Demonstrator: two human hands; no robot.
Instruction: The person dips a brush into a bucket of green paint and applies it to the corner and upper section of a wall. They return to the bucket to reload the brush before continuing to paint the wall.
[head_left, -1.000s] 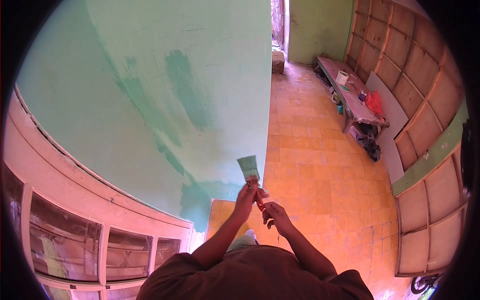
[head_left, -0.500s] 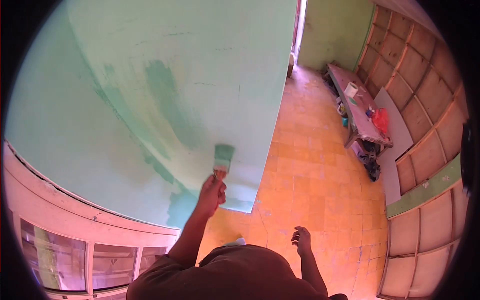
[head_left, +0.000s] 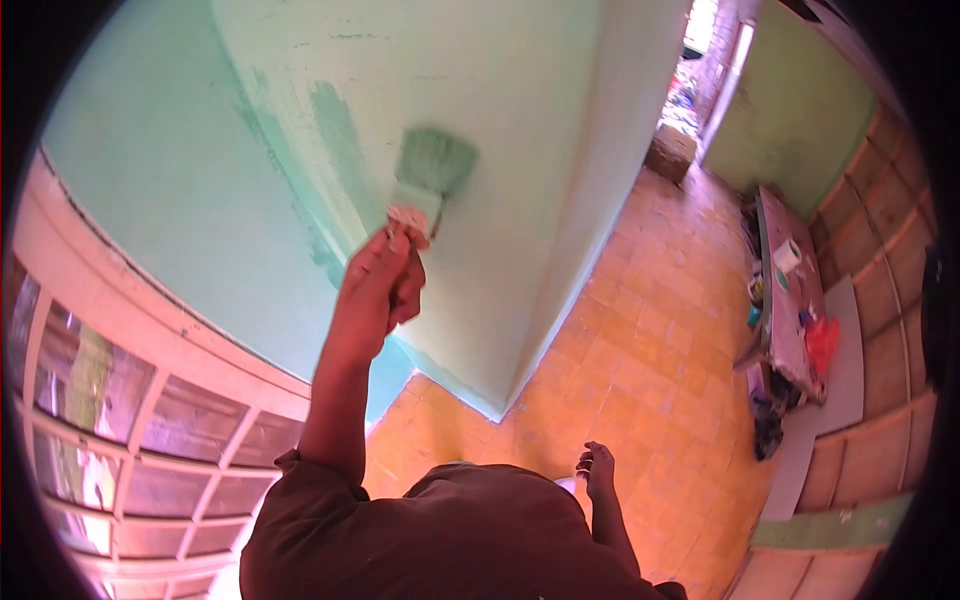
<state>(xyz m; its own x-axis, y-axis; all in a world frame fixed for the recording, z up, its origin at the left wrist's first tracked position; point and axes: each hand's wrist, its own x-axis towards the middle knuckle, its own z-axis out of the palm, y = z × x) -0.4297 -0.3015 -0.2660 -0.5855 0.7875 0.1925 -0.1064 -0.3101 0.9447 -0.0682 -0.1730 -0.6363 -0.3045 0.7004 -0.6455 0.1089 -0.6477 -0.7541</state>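
A wide paintbrush [head_left: 436,163] with green-coated bristles points up across the pale green wall [head_left: 520,215]. My left hand [head_left: 378,285] is closed around its handle, and the arm is raised in front of the wall. The brush is slightly blurred, with its bristles overlapping the wall in this view. Darker green paint strokes [head_left: 338,130] mark the wall to the left of the brush. Lower down at my right side hangs my right hand [head_left: 597,466], its fingers loosely bent and apart, with nothing in them.
A window with pale frames [head_left: 150,405] runs along the left. On the right, a long bench [head_left: 790,290] carries a white container [head_left: 787,256] and a red plastic bag [head_left: 822,342]. Orange tiles [head_left: 640,330] cover the floor. A doorway [head_left: 715,75] opens at the back.
My left hand has moved the brush upward along the wall, from near its lower corner. The view has turned, showing the wall's edge and doorway more fully. My right hand still hangs low.
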